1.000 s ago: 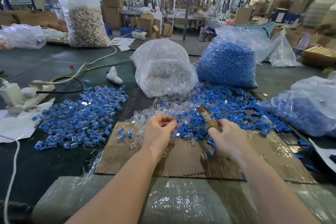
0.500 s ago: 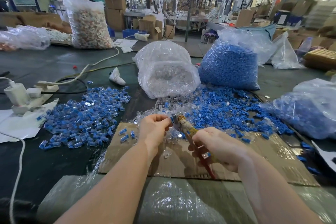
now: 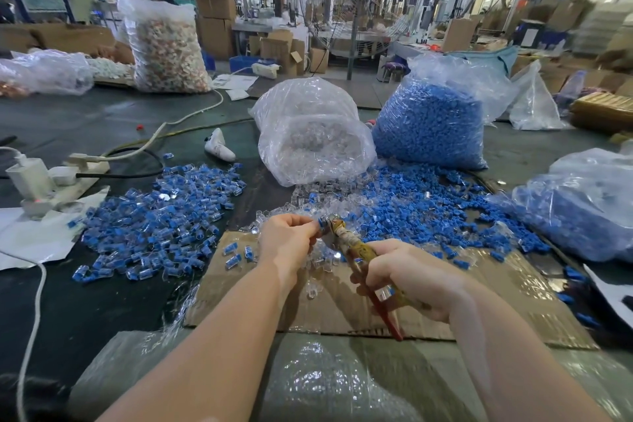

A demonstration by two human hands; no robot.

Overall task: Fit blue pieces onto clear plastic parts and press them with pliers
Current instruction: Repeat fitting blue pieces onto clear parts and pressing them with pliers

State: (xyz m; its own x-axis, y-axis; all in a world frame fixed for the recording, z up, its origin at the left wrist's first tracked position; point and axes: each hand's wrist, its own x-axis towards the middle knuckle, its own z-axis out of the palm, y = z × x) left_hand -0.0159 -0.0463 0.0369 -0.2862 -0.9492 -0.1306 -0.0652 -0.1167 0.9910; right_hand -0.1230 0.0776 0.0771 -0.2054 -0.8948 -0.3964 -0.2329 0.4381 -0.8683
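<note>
I work over a dark tabletop [image 3: 85, 301], with the stock laid out in reach. At the far side sit the two biggest things, a bag of blue pieces [image 3: 431, 127] and a bag of clear plastic parts [image 3: 315, 140] lying on its side with its mouth toward me, so both spill forward into loose heaps I can pick from. Left of me is the pile of finished pieces [image 3: 154, 216], blue set into clear, kept well apart from the raw stock so the two do not mix. A cardboard sheet [image 3: 496, 284] lies under my forearms, I judge as a working pad.

My right hand [image 3: 411, 277] is wrapped round the handles of the pliers [image 3: 352, 247], angled up and left so the nose meets what the left hand offers. A clear part also seems tucked under its fingers, likely the next one held ready. My left hand [image 3: 291, 236] has its fingertips drawn together, pinching a small blue piece [image 3: 321, 223] right at the plier nose, held there for the squeeze.

The clear half of that piece is hidden by my fingers, and I cannot tell whether the jaws have closed on it. The plier handles vanish inside my right fist, and the bag at the right edge is cut off.
</note>
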